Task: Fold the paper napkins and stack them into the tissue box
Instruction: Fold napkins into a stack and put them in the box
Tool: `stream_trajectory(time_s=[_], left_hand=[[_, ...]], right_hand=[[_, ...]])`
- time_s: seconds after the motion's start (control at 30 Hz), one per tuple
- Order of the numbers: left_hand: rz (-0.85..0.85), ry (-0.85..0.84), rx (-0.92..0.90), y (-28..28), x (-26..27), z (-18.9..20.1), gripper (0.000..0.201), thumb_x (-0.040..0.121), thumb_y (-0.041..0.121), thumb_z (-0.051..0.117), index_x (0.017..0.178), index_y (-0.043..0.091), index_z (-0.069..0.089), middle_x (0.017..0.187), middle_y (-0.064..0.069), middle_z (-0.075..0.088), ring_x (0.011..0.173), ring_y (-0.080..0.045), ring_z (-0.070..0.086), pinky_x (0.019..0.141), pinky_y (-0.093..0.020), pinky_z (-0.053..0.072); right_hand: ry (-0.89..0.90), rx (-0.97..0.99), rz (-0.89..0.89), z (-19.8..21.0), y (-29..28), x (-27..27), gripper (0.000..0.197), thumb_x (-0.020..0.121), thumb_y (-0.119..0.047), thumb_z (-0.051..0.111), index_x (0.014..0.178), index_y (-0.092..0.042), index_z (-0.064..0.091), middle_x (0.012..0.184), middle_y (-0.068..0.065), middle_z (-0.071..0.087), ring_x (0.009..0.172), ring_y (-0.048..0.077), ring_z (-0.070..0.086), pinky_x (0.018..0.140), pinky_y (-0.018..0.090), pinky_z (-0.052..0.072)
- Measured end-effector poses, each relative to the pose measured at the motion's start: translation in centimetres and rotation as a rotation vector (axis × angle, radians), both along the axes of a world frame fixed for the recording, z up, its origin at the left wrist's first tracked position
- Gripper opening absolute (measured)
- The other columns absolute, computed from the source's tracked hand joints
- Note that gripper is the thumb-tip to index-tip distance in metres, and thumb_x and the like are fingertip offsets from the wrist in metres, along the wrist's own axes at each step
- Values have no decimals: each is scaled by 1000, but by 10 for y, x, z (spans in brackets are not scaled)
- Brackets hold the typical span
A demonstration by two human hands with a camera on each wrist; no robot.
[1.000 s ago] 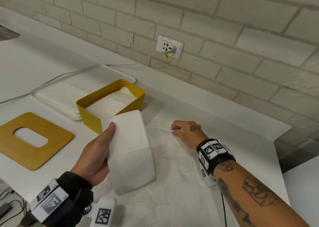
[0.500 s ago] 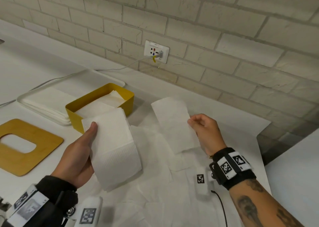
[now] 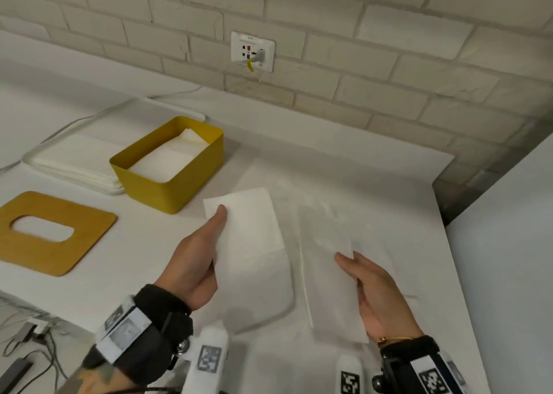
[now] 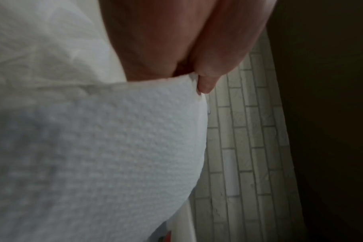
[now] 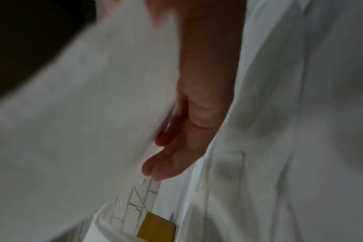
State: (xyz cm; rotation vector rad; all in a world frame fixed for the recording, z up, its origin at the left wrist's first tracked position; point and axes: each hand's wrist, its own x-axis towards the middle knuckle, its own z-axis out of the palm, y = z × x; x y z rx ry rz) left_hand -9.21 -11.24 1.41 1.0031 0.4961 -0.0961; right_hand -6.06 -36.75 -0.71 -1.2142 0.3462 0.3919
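Napkin stack (image 3: 248, 244) in left hand (image 3: 194, 262) | napkin (image 3: 329, 268) on right hand (image 3: 377, 297) palm

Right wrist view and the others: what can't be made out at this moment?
- Right wrist view: motion blur smears the napkin; the right hand's grip on it cannot be confirmed.
- Head view: the left hand's fingers are hidden behind its folded napkin.
- Head view: the yellow box's near wall hides how deep its stack goes.
- Left wrist view: the napkin fills the frame, hiding the table.
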Motion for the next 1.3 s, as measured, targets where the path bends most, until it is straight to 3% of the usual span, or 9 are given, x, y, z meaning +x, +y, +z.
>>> stream_trajectory(time_s=[0.1,0.23,0.37,0.47,0.6,0.83,1.07,1.3], left_hand=[[-97,37,18,-9,-2,-1,45,103,45,50,124,11,69,113,-8,78,99,-22,76,85,-38,55],[-197,56,10,-12,0,-7,44,104,45,49,126,13,69,117,-7,77,106,-22,74,94,-39,54],[-271,62,-11,-9,8,-10,46,104,46,48,127,12,68,117,-7,76,108,-23,74,95,-39,54],[-315,38,-45,-5,14,-8,52,105,51,43,134,14,64,125,-10,73,116,-27,70,105,-44,50],[-337,-5,-102,5,21,-12,63,104,61,33,140,17,60,131,-12,70,122,-31,66,113,-51,44],[-421,-32,-182,34,30,-17,84,95,78,21,148,20,52,139,-12,64,130,-30,61,115,-49,41],[-472,-63,-150,58,32,-21,65,100,62,38,139,16,59,132,-11,70,123,-27,66,111,-47,47],[-484,-44,-133,72,38,-23,40,105,35,52,126,5,66,118,-16,75,109,-30,73,90,-38,61]], right_hand=[[-57,-55,-1,1,-2,-12,24,95,-12,63,118,-10,71,112,12,76,95,24,75,80,38,58],[-203,-4,-58,21,-1,-22,26,88,-13,64,114,-10,69,107,12,76,90,20,75,70,27,61],[-350,65,-5,46,16,-31,44,70,-20,72,113,-10,67,104,11,77,92,20,75,76,27,61],[-348,-109,34,43,41,-32,31,82,-16,71,112,-8,70,108,13,77,102,25,74,87,30,59],[-265,-247,35,27,78,-32,20,93,-13,67,112,-8,71,106,9,78,103,27,74,96,43,54],[-224,-340,-3,18,116,-27,16,96,-13,67,111,-11,72,101,4,79,97,21,76,89,40,57],[-227,-394,-1,12,144,-26,17,96,-14,67,112,-11,71,101,2,79,96,20,76,87,38,57],[-271,-411,31,8,163,-23,14,97,-16,66,110,-15,73,101,0,79,96,18,75,87,36,58]])
